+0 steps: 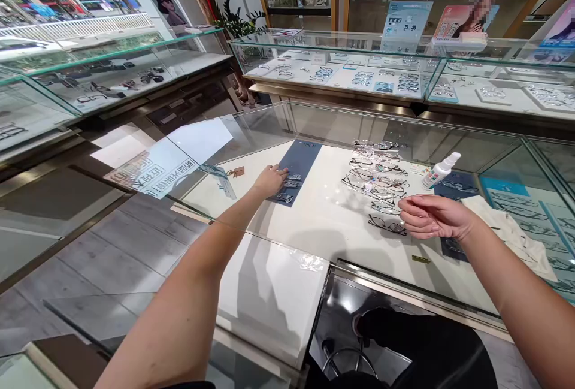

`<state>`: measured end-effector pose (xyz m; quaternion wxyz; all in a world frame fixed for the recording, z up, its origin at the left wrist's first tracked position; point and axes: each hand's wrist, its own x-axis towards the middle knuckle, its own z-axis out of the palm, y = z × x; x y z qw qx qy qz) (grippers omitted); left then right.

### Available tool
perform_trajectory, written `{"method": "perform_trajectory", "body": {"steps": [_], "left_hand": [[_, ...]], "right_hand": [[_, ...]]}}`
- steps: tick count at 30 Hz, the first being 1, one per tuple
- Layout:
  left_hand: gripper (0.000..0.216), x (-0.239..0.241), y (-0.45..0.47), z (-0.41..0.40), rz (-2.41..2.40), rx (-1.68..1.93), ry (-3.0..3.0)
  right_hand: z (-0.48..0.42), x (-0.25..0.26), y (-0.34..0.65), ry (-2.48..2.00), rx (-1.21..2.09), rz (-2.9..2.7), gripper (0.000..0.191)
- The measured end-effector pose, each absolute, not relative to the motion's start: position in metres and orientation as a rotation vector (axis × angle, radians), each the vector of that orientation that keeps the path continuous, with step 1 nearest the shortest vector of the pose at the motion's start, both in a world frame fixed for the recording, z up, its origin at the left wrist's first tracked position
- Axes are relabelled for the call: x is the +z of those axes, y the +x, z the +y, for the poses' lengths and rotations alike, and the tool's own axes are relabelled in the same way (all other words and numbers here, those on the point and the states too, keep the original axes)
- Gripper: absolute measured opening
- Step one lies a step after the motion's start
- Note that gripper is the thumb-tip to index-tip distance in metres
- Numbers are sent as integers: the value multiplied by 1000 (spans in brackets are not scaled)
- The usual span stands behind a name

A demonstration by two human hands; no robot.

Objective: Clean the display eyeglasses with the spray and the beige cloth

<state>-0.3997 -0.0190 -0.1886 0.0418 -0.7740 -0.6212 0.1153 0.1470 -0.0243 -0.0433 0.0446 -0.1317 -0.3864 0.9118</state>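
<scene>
My left hand [271,180] reaches over a dark blue strip mat [303,155], its forefinger stretched out at a row of eyeglasses [293,180]. I cannot tell whether the fingertips touch a frame, and no frame is seen lifted in them. Several more eyeglasses [377,182] lie in a column on the white surface between my hands. Beside that column my right hand [429,216] hovers with its fingers curled in, and nothing shows in them. Just beyond it stands a white spray bottle [439,172], slightly tilted in view. A cream cloth [512,236] lies to its right.
Glass walls of the display counter [404,122] surround the area. A small brown tag [238,171] lies left of the mat and a gold-coloured bar [421,259] near the front. Printed sheets [168,158] rest at left. More glass showcases [332,59] with eyeglasses stand behind.
</scene>
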Motion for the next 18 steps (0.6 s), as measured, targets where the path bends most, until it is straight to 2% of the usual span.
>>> {"method": "perform_trajectory", "body": {"steps": [18], "left_hand": [[61,-202,-407,-10,-1929,326,-2375]], "right_hand": [[-26,-41,148,-441,2791,-1158,41]]}}
